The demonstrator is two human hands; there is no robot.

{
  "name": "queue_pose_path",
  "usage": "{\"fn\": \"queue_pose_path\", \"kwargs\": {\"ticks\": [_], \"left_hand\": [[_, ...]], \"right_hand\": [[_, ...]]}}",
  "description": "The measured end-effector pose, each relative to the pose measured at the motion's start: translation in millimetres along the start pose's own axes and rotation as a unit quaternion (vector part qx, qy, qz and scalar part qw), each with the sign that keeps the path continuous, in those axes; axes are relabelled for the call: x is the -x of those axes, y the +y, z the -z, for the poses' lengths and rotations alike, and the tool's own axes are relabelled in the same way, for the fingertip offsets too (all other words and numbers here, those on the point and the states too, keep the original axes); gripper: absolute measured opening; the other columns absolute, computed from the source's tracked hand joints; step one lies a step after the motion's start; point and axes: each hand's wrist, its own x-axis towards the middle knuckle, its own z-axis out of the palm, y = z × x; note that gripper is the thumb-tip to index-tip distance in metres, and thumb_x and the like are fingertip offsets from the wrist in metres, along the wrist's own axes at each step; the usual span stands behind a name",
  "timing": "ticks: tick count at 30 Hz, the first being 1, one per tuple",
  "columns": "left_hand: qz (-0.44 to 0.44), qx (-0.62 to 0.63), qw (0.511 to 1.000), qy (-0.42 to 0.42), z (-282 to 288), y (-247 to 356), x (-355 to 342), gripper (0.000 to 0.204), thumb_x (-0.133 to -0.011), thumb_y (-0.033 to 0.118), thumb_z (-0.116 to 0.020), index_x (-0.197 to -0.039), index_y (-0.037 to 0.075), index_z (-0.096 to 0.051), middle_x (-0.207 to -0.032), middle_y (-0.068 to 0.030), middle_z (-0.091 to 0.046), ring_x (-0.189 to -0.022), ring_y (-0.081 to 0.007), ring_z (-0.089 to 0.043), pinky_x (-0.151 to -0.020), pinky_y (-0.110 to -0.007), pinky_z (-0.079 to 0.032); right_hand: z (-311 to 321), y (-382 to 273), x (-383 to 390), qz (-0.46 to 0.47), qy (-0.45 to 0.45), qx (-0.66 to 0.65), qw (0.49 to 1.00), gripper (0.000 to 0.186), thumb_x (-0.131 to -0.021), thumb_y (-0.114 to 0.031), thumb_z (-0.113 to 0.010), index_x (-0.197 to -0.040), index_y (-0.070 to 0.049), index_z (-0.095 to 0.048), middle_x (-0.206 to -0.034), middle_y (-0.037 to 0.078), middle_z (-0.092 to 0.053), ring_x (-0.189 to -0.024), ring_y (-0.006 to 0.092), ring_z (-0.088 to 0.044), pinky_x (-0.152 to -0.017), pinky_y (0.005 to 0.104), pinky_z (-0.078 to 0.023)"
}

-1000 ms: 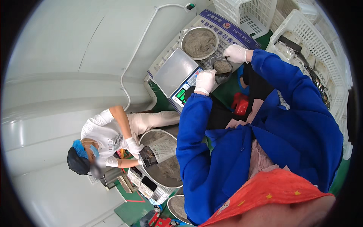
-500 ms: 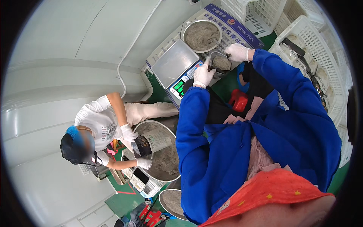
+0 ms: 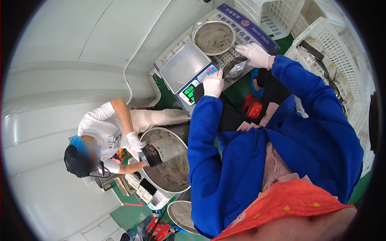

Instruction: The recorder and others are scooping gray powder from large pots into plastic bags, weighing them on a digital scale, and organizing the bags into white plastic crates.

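A dark pouch with a silvery lining (image 3: 236,68) stands between my white-gloved hands at the table's near edge. Its mouth is drawn partly together, so the contents do not show. My left hand (image 3: 213,84) is closed at the pouch's left edge, fingertips pinched toward it. On the other side, my right hand (image 3: 257,56) grips the pouch's right upper edge, its fingers reaching along the rim. Just beyond the pouch sits a steel bowl (image 3: 197,37) of grey-brown powder, with what looks like a spoon handle at its right rim.
A digital scale (image 3: 185,66) stands left of the bowl on the printed tabletop (image 3: 263,35). White crates (image 3: 333,40) fill the right side, one holding packed pouches. At left a co-worker (image 3: 106,124) holds a black-and-grey pouch (image 3: 163,152) over a large powder-filled tub (image 3: 155,180). A red stool (image 3: 252,106) is below.
The pouch mouth, open with grey powder showing before, is now drawn together with its silvery lining up. My left hand has shifted slightly down and left. The co-worker's lower hand has moved behind their pouch.
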Motion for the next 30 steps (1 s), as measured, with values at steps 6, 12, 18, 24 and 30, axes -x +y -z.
{"fn": "queue_pose_path", "kwargs": {"ticks": [6, 12, 18, 24, 30], "left_hand": [[0.016, 0.035, 0.999, -0.002, 7, 10, -6, 0.018, -0.071, 0.019, -0.071, -0.088, 0.012, -0.068, -0.077, -0.0051, -0.066, -0.069, -0.0261, -0.066, -0.063, -0.039, -0.053], [0.025, 0.019, 0.999, -0.036, -6, 10, -2, 0.010, -0.074, 0.017, -0.067, -0.082, 0.011, -0.064, -0.075, -0.0068, -0.066, -0.067, -0.0281, -0.066, -0.062, -0.040, -0.053], [-0.010, -0.022, 0.999, -0.029, -1, 12, -5, 0.007, -0.077, 0.015, -0.062, -0.083, 0.011, -0.064, -0.071, -0.0062, -0.063, -0.066, -0.0259, -0.065, -0.062, -0.039, -0.052], [-0.076, -0.061, 0.994, -0.044, -9, 3, 3, 0.006, -0.077, 0.016, -0.062, -0.081, 0.012, -0.063, -0.068, -0.0038, -0.060, -0.065, -0.0223, -0.064, -0.067, -0.039, -0.051], [-0.086, -0.064, 0.994, -0.018, -9, 2, 5, 0.007, -0.077, 0.015, -0.061, -0.083, 0.012, -0.063, -0.066, -0.0025, -0.059, -0.062, -0.0208, -0.063, -0.065, -0.039, -0.051]], "right_hand": [[-5, -68, -35, 0.103, -0.083, 0.000, 0.991, 0.021, -0.069, -0.022, -0.070, -0.084, -0.008, -0.065, -0.086, 0.007, -0.065, -0.090, 0.0264, -0.064, -0.082, 0.0389, -0.048], [-37, -76, -34, 0.120, -0.020, 0.063, 0.991, 0.005, -0.068, -0.019, -0.063, -0.069, -0.013, -0.064, -0.068, 0.003, -0.062, -0.073, 0.0245, -0.064, -0.075, 0.0361, -0.047], [-34, -70, -28, 0.146, -0.007, 0.034, 0.989, 0.010, -0.070, -0.018, -0.062, -0.077, -0.011, -0.064, -0.074, 0.003, -0.062, -0.075, 0.0226, -0.063, -0.075, 0.0350, -0.046], [-26, -43, -13, 0.178, 0.041, 0.027, 0.983, 0.011, -0.071, -0.017, -0.062, -0.081, -0.013, -0.064, -0.081, 0.000, -0.064, -0.081, 0.0191, -0.065, -0.077, 0.0335, -0.046], [-9, -13, 5, 0.150, -0.003, 0.079, 0.985, 0.015, -0.073, -0.015, -0.059, -0.086, -0.013, -0.066, -0.088, -0.002, -0.064, -0.084, 0.0185, -0.065, -0.079, 0.0324, -0.046]]}}
